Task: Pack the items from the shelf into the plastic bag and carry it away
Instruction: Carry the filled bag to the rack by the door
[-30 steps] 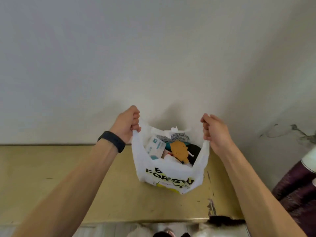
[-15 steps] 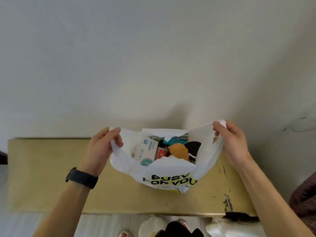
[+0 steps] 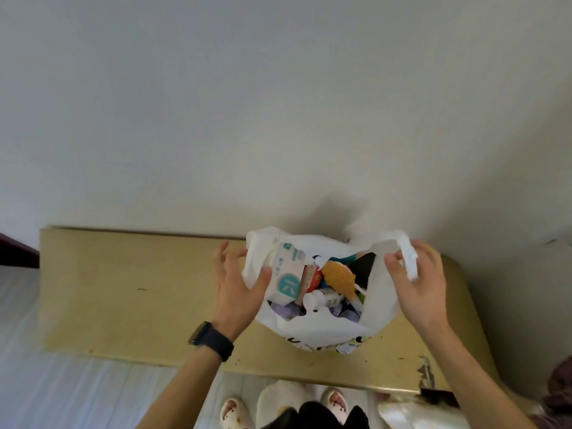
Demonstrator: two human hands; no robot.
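A white plastic bag [image 3: 322,326] with black lettering sits open on the yellowish shelf [image 3: 139,298], close to the wall. Inside it I see a white and teal tissue pack [image 3: 286,274], an orange flat item [image 3: 339,277], a small white bottle [image 3: 315,300] and other packets. My left hand [image 3: 235,286] is at the bag's left side, fingers spread, with only the thumb resting on the plastic. At the bag's right side is my right hand [image 3: 424,286], with the bag's right handle looped over it between thumb and fingers.
The plain wall stands right behind the shelf. A black band [image 3: 213,339] is on my left wrist. Below the shelf's front edge are my slippered feet [image 3: 232,413] on a pale floor. Crumpled white plastic [image 3: 411,413] and dark purple fabric [image 3: 560,388] lie at the lower right.
The bag, held up by both handles a second ago, has come down onto the shelf. My left hand let go and spread its fingers. The view tilted down toward the floor.
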